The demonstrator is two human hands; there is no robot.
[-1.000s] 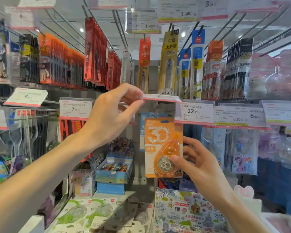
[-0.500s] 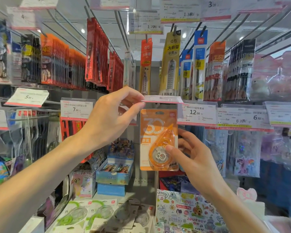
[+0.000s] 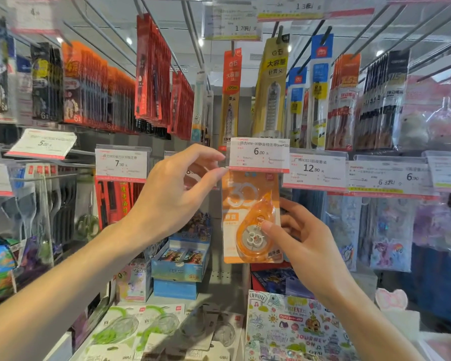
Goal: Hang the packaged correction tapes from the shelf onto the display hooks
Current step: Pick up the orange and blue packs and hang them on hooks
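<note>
Display rack: hooks (image 3: 190,35) run overhead, carrying rows of red packs (image 3: 151,71) at 11 o'clock and pen refill packs (image 3: 271,87) at 1 o'clock.
Shelf (image 3: 219,285): at 6 o'clock, bearing green-and-white correction tape packs (image 3: 120,327) lying flat, with a patterned book (image 3: 294,327) just beside them toward 5 o'clock.
Left hand (image 3: 172,196): raised at centre; thumb and forefinger tips touch the left edge of the 6.00 price tag, the other fingers loosely spread.
Right hand (image 3: 305,243): at 4 o'clock of centre; thumb lies on the blister front, fingers go behind the pack, holding it.
Orange correction tape pack (image 3: 250,217): upright at centre, directly below the price tag, its top edge tucked behind the tag. Whether its hole sits on a hook cannot be told.
Price tag (image 3: 259,155): marked 6.00, hanging face-on just above the orange pack, beside a 12.90 tag (image 3: 314,169) at its 3 o'clock.
</note>
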